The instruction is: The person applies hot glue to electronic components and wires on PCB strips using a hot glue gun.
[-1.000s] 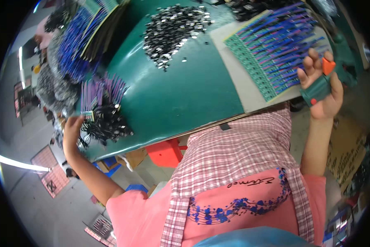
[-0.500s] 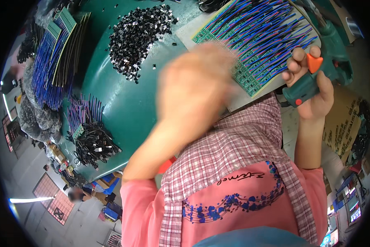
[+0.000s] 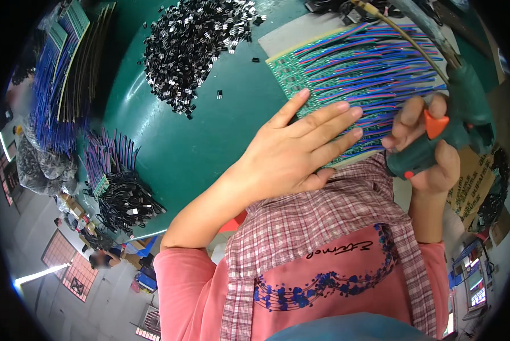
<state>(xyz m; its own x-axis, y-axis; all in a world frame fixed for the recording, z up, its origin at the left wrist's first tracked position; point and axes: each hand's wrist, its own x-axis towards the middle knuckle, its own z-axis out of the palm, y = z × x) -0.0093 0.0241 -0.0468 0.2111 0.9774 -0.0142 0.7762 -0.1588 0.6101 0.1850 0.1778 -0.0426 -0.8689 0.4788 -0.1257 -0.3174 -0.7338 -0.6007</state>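
My left hand [image 3: 300, 148] lies flat with its fingers spread on a green circuit board panel [image 3: 292, 65]. Rows of blue, red and dark wires [image 3: 351, 74] run from the panel toward the right. In my right hand [image 3: 445, 170] is a green hot glue gun [image 3: 472, 96] with an orange trigger [image 3: 436, 124]. My fingers curl around its grip, beside the right edge of the panel and over the wire ends. Under the panel is a pale board [image 3: 286, 38], partly covered.
Small black connectors [image 3: 181, 57] are heaped on the green table [image 3: 209, 136]. To the left stand wired circuit boards [image 3: 73, 62] and a bundle of black cables [image 3: 127, 199]. A tan rod or cord [image 3: 402, 31] crosses above the wires. A cardboard box [image 3: 471, 176] is at the right.
My left hand, blurred and raised before, now rests spread on the panel. The glue gun has shifted slightly down and right, and the panel is turned a little.
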